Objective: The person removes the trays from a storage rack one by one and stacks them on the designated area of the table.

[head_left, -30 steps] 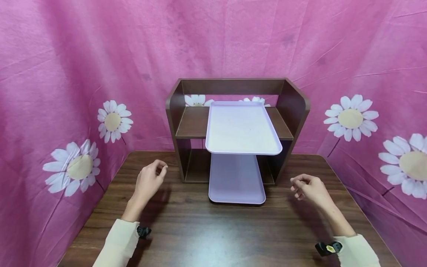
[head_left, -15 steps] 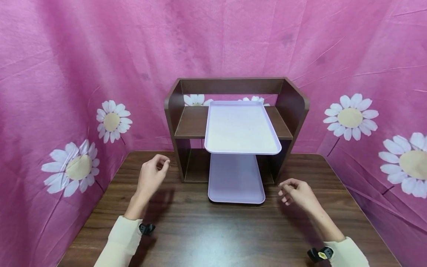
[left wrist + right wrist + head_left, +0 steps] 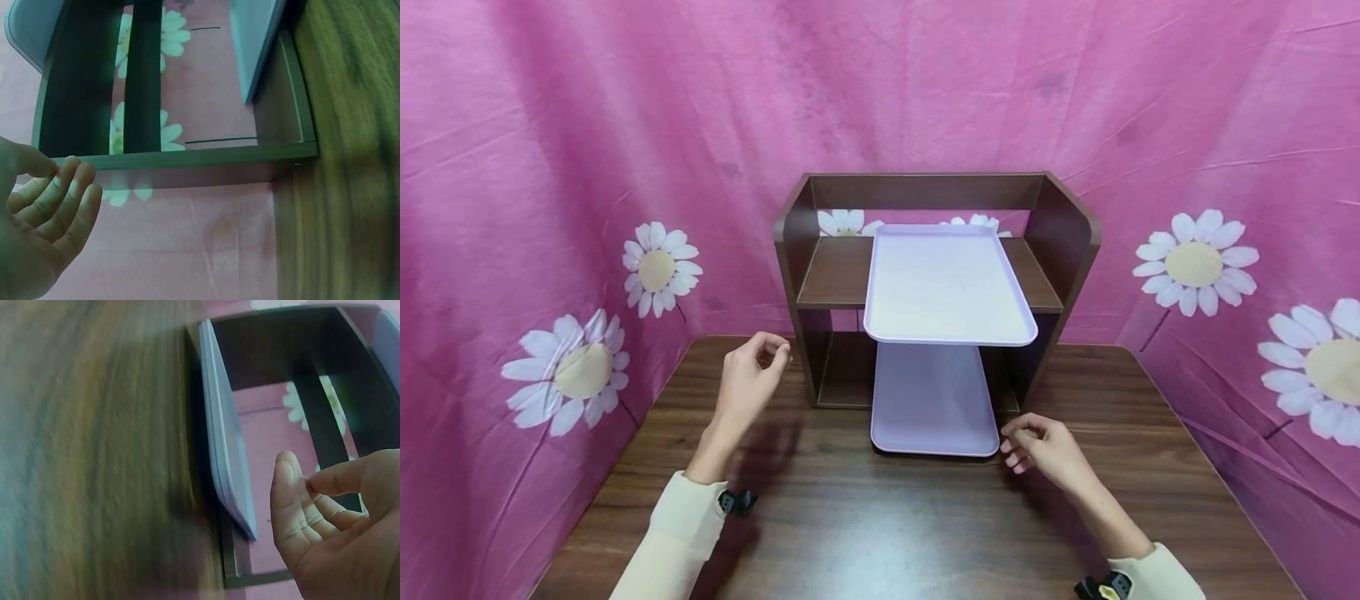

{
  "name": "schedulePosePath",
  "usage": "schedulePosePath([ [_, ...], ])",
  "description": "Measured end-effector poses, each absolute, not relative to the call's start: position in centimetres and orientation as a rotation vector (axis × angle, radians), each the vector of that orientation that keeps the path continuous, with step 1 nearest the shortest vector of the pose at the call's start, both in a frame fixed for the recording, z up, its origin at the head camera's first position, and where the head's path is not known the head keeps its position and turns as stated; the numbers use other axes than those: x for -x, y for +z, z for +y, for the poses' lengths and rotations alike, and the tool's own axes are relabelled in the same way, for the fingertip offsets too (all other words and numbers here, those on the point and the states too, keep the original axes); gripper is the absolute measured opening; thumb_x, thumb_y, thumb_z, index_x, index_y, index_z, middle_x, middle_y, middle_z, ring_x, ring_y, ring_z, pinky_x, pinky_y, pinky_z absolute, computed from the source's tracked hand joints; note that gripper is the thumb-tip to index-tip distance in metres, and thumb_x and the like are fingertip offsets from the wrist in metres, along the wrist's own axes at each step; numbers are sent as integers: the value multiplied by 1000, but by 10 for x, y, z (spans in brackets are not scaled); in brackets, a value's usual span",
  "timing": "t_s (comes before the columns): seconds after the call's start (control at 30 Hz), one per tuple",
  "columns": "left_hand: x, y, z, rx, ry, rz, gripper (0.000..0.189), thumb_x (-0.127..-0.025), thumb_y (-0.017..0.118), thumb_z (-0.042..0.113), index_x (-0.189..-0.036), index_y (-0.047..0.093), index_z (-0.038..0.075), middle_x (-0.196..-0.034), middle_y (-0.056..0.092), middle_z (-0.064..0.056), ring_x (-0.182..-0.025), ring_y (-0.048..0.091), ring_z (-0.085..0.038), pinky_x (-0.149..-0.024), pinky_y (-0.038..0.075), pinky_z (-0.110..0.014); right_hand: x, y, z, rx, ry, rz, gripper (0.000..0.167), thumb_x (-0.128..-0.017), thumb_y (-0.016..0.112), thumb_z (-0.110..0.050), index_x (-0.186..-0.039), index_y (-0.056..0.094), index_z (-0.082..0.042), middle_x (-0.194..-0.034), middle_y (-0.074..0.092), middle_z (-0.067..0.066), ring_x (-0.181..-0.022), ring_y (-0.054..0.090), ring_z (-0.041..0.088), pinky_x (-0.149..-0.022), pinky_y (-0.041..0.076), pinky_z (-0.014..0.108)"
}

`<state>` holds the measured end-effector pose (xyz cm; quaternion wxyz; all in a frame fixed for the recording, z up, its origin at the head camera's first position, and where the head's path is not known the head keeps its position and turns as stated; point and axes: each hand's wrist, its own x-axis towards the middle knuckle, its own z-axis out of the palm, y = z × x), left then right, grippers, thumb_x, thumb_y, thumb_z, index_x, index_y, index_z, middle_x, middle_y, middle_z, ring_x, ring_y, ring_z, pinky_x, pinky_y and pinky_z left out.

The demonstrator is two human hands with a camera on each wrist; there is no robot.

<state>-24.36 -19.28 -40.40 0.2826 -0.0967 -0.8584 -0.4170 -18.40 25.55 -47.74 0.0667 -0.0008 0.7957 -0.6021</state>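
A brown two-level shelf (image 3: 835, 275) stands at the back of the table. On its upper board lies a pale lilac tray (image 3: 947, 287), its front end jutting out. A second lilac tray (image 3: 932, 400) sticks out from the bottom level; seen edge-on in the right wrist view, the lower tray (image 3: 219, 425) shows layered edges. My right hand (image 3: 1048, 450) has its fingertips right at that tray's front right corner, thumb and fingers loosely bent around nothing. Left of the shelf hovers my left hand (image 3: 748, 379), loosely curled, with nothing in it.
A dark wood-grain table (image 3: 865, 525) extends in front of the shelf and to both sides. Pink cloth (image 3: 910, 92) printed with large white daisies hangs behind and beside it. Each wrist carries a small black device (image 3: 737, 502) at the sleeve cuff.
My right hand has moved left and slightly toward me, up to the lower tray's corner. My left hand has drifted a little right and forward, closer to the shelf. The trays stay put.
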Motion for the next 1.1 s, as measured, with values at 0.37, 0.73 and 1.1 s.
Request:
schedulePosePath([
  [0.37,244,-387,-185,271,-1193,-2234,6,-99,71,5,-96,75,5,-80,79,-9,-67,66,-6,-60,44,-10,174,-486,228,21,-1903,2236,30,-107,51,0,-126,52,23,-100,75,24,-78,75,18,-73,66,30],
  [0.73,246,-370,-175,180,-1276,-2197,13,-98,73,7,-110,74,2,-97,79,-14,-86,70,-17,-73,47,-10,162,-499,202,39,-1988,2029,38,-109,51,-6,-134,46,23,-116,75,27,-98,78,24,-90,65,32],
  [1.1,257,-365,-169,150,-1445,-2147,38,-100,74,11,-134,64,-3,-129,73,-22,-119,72,-36,-106,58,-49,154,-511,185,-40,-2046,1920,36,-110,47,-5,-134,44,22,-125,71,33,-109,77,29,-96,64,34],
])
